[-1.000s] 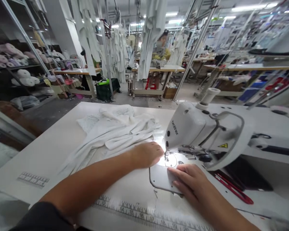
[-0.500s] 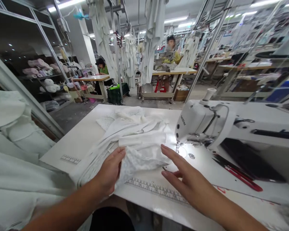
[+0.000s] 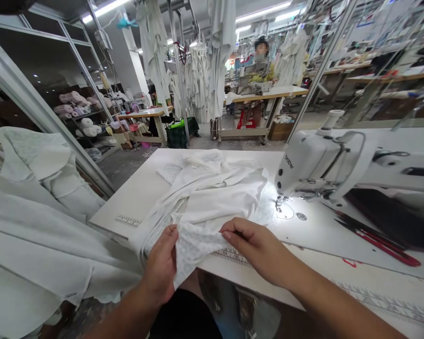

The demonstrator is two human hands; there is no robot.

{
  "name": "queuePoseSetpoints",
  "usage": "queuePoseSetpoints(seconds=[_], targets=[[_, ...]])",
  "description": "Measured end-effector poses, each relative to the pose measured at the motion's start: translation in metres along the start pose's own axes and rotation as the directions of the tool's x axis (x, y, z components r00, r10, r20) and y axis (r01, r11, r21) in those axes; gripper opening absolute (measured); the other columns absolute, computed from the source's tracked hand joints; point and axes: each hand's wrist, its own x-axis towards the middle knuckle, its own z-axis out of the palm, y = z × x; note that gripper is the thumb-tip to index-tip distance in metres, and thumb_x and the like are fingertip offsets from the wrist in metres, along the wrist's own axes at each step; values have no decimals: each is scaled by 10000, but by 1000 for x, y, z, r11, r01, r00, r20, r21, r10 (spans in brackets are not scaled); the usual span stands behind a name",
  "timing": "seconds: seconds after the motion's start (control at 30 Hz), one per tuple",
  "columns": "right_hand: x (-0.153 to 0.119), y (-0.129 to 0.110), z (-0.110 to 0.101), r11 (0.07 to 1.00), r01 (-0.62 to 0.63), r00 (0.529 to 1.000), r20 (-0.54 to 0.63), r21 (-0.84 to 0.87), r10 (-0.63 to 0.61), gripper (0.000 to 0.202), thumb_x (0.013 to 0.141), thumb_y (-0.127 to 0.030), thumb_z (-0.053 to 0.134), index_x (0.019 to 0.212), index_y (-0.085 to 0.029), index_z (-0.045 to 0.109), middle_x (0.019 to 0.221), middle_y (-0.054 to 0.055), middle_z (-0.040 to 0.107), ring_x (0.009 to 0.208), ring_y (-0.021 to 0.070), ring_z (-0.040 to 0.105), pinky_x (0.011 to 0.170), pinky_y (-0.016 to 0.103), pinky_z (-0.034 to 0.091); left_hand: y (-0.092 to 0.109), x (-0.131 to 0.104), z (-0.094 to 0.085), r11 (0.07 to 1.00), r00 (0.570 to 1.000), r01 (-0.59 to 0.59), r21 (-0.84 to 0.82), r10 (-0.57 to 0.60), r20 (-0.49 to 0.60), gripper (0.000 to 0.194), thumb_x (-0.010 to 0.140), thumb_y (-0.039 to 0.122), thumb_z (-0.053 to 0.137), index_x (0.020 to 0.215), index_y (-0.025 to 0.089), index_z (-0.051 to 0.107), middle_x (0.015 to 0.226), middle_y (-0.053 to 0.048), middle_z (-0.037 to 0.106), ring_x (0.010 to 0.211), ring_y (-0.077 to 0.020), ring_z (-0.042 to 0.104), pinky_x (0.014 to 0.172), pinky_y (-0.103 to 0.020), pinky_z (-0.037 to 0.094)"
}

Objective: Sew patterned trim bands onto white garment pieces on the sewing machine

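Note:
White patterned fabric (image 3: 198, 242) is stretched between my two hands at the table's front edge. My left hand (image 3: 162, 263) grips its left side, thumb on top. The fingertips of my right hand (image 3: 250, 242) pinch its right corner above the printed ruler. Behind them a heap of white cloth (image 3: 222, 197) lies folded and creased on the white table (image 3: 127, 197). The lit needle area of the white sewing machine (image 3: 304, 160) is to the right of the cloth, apart from my right hand.
Red-handled scissors (image 3: 385, 245) and a dark object (image 3: 374, 216) lie beneath the machine arm. White garments (image 3: 38, 226) hang at the left against a metal frame. Beyond, a person (image 3: 261, 52) sits behind another worktable (image 3: 272, 94).
My right hand has moved left and closed on the fabric's corner. The patterned piece is now pulled toward me, off the heap. The whole view has shifted slightly.

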Motion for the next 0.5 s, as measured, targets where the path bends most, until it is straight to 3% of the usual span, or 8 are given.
queuePoseSetpoints(seconds=[0.1, 0.17, 0.2, 0.27, 0.33, 0.37, 0.43, 0.5], targets=[[-1, -1, 0, 997, 39, 999, 2, -71, -39, 247, 945, -361, 442, 805, -219, 587, 783, 4, 580, 744, 165, 534, 687, 299, 430, 0, 4, -8, 987, 997, -74, 141, 74, 7, 244, 807, 351, 675, 962, 191, 576, 1015, -46, 697, 964, -218, 655, 872, -337, 486], [-1, -1, 0, 993, 56, 998, 4, -108, -56, 251, 952, -348, 432, 792, -219, 576, 770, 3, 575, 733, 163, 530, 678, 298, 425, 5, 7, -11, 918, 977, -211, 336, 204, 57, 204, 839, 322, 630, 993, 203, 569, 1088, -59, 683, 1036, -218, 627, 910, -350, 465], [0, -1, 0, 990, 64, 998, 5, -125, -64, 255, 955, -343, 426, 786, -219, 572, 762, 2, 572, 727, 163, 528, 673, 298, 423, 8, 8, -11, 836, 953, -301, 459, 280, 115, 196, 857, 290, 599, 1034, 210, 572, 1134, -65, 668, 1088, -217, 601, 945, -358, 443], [1, 0, 1, 984, 83, 997, 9, -159, -82, 260, 961, -334, 417, 780, -220, 564, 754, 1, 567, 724, 165, 527, 672, 301, 419, 17, 8, -6, 559, 862, -500, 661, 393, 319, 238, 873, 211, 547, 1108, 218, 586, 1193, -67, 640, 1162, -210, 548, 1023, -376, 379], [2, 1, 2, 978, 101, 995, 14, -182, -100, 258, 966, -329, 415, 781, -221, 560, 759, 1, 564, 738, 167, 530, 684, 306, 419, 25, 8, 5, 247, 744, -652, 717, 394, 540, 280, 856, 158, 544, 1123, 209, 611, 1163, -64, 650, 1144, -206, 545, 1071, -397, 322], [2, 1, 2, 976, 109, 994, 15, -189, -108, 255, 969, -326, 415, 787, -221, 559, 766, 3, 563, 752, 169, 533, 694, 310, 421, 28, 7, 11, 133, 699, -694, 707, 357, 619, 270, 843, 145, 555, 1097, 199, 629, 1117, -61, 665, 1101, -205, 562, 1077, -407, 310], [1, 3, 3, 973, 123, 992, 15, -195, -123, 250, 975, -319, 411, 803, -221, 563, 784, 9, 565, 790, 175, 539, 722, 319, 426, 30, 8, 22, 18, 665, -725, 688, 277, 693, 203, 827, 132, 568, 1002, 183, 657, 989, -48, 691, 987, -197, 597, 1077, -425, 299], [0, 5, 3, 969, 145, 989, 16, -202, -144, 248, 983, -303, 400, 819, -219, 568, 797, 17, 567, 825, 182, 539, 747, 329, 429, 29, 10, 29, -3, 689, -711, 703, 198, 697, 144, 831, 129, 557, 911, 177, 666, 876, -33, 686, 889, -185, 605, 1062, -434, 306]])
